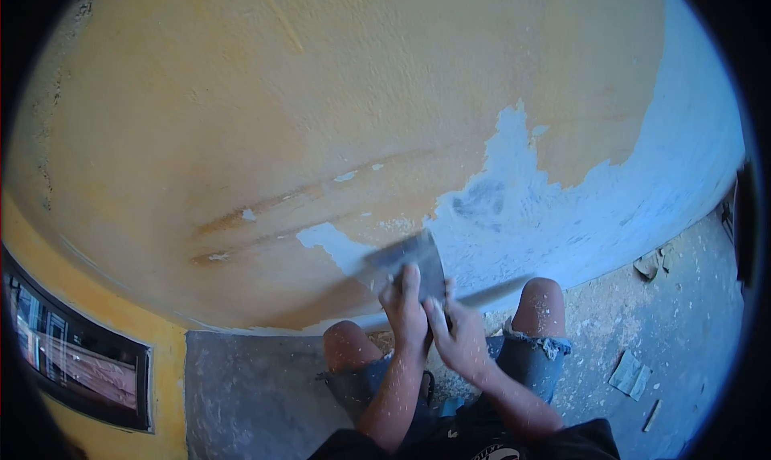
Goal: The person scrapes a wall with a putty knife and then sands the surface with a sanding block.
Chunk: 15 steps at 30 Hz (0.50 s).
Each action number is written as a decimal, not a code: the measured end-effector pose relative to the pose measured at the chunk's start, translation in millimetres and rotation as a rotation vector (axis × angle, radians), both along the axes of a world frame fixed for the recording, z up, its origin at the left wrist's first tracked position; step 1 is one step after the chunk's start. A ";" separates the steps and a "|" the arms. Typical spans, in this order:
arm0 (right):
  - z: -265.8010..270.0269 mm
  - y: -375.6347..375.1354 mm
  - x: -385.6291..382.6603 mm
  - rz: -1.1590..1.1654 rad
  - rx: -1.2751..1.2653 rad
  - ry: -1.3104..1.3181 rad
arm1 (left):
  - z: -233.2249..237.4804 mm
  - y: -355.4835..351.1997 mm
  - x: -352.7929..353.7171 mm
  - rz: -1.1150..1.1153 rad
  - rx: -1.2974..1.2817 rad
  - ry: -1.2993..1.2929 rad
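Both of my hands are closed on a wide, flat grey scraper (418, 265), whose blade edge is against or very close to the wall. My left hand (404, 307) has its thumb pressed on the scraper's face. Lower on the tool, around its handle end, is my right hand (459, 335). The wall carries yellow-orange paint (321, 139) at the left and top. A pale bluish bare area (514, 227) with ragged edges spreads to the right, and a smaller bare patch (333, 243) lies just left of the blade.
My bent knees (540, 303) are close to the wall's foot. Paint flakes dot the grey floor (594, 331) at the right, with a crumpled scrap (630, 376) and a thin strip (651, 416). A dark-framed window (80, 363) is at the lower left.
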State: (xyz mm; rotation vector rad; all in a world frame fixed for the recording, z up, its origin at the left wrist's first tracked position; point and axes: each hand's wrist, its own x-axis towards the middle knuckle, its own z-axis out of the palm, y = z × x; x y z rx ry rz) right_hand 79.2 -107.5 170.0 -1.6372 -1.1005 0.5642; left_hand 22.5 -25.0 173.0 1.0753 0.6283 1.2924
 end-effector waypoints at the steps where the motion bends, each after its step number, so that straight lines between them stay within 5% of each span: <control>1: -20.7 -9.4 -5.8 -0.008 -0.058 0.023 | -17.1 -11.0 -5.3 -0.038 -0.113 0.019; 6: -76.9 -7.0 -4.3 -0.012 -0.135 0.029 | -73.2 -9.4 1.0 -0.023 -0.327 0.065; 11: -3.3 26.4 8.3 -0.053 0.072 0.066 | -4.5 22.0 9.3 0.019 -0.004 0.000; 15: -22.1 4.1 -8.2 -0.073 0.127 0.035 | -5.1 -2.2 1.7 -0.012 -0.154 0.009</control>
